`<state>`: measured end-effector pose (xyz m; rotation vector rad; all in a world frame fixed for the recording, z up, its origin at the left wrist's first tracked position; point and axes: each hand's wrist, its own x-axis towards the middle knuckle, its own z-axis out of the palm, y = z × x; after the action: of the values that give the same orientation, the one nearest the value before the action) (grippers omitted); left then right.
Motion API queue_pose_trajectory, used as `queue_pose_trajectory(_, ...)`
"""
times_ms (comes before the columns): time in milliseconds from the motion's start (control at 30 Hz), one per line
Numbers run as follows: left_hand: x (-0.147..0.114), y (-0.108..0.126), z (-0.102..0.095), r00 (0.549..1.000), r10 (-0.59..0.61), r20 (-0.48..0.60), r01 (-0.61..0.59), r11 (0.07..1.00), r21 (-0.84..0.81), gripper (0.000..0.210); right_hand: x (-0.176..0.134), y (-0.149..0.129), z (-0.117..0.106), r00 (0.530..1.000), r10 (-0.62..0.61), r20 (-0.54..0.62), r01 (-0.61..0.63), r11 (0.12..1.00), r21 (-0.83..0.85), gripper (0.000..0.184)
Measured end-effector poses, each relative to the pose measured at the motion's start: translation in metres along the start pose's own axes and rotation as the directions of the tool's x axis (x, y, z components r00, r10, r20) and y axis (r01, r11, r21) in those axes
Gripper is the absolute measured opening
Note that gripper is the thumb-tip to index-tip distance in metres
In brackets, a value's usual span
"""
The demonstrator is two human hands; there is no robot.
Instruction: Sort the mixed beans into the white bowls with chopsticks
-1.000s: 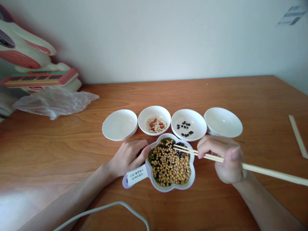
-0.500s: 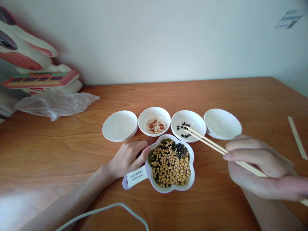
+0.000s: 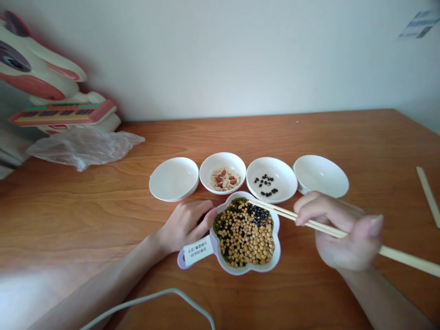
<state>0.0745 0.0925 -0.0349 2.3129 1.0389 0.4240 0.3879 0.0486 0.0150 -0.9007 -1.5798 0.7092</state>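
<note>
My right hand [image 3: 340,229] is closed around a pair of chopsticks [image 3: 309,222], whose tips lie over the upper edge of a flower-shaped bowl [image 3: 277,256] with a labelled handle. Mixed yellow, black and green beans [image 3: 245,233] fill this bowl. My left hand [image 3: 187,225] grips the bowl's left rim between thumb and fingers. Behind it, a white bowl [image 3: 288,170] holds several black beans [image 3: 267,181]. To its left, another white bowl [image 3: 223,159] contains peanuts and pale seeds [image 3: 225,179].
White bowls at the row's left end [image 3: 173,178] and right end [image 3: 323,176] show nothing inside. A plastic bag [image 3: 85,146] and a cow-shaped toy keyboard [image 3: 65,112] are at the left. A pale stick [image 3: 428,197] lies right; a cable [image 3: 147,299] crosses the front.
My right hand has moved left and turned. The chopstick tips have left the black-bean bowl for the flower-shaped bowl. My left hand keeps its grip.
</note>
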Motion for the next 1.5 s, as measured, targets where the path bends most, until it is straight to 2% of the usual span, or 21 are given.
queue_pose_trajectory(267, 0.000, 0.000, 0.000, 1.000, -0.011, 0.007, 0.011, 1.000, -0.009, 0.036, -0.008, 0.017, 0.018, 0.984, 0.159, 0.085, -0.164, 0.985, 0.057, 0.076)
queue_pose_trajectory(633, 0.001, 0.001, -0.001, 1.000, -0.008, 0.006, 0.008, 1.000, -0.002, 0.036, -0.014, 0.027, 0.021, 0.967, 0.209, 0.144, -0.210, 0.978, -0.013, 0.078)
queue_pose_trajectory(1167, 0.002, 0.001, 0.000, 1.000, -0.011, 0.002, 0.011, 1.000, -0.002, 0.037, -0.014, 0.027, 0.021, 0.987, 0.125, 0.103, -0.127, 0.992, 0.012, 0.076)
queue_pose_trajectory(1367, 0.001, 0.000, 0.000, 1.000, -0.016, 0.011, 0.016, 1.000, -0.015, 0.037, -0.007, 0.017, 0.017, 0.999, 0.038, -0.014, -0.038, 0.998, 0.054, 0.076)
queue_pose_trajectory(1500, 0.000, 0.000, 0.000, 1.000, -0.017, 0.013, 0.017, 1.000, -0.010, 0.037, -0.005, 0.009, 0.006, 0.995, -0.046, -0.091, 0.048, 0.999, 0.020, 0.075)
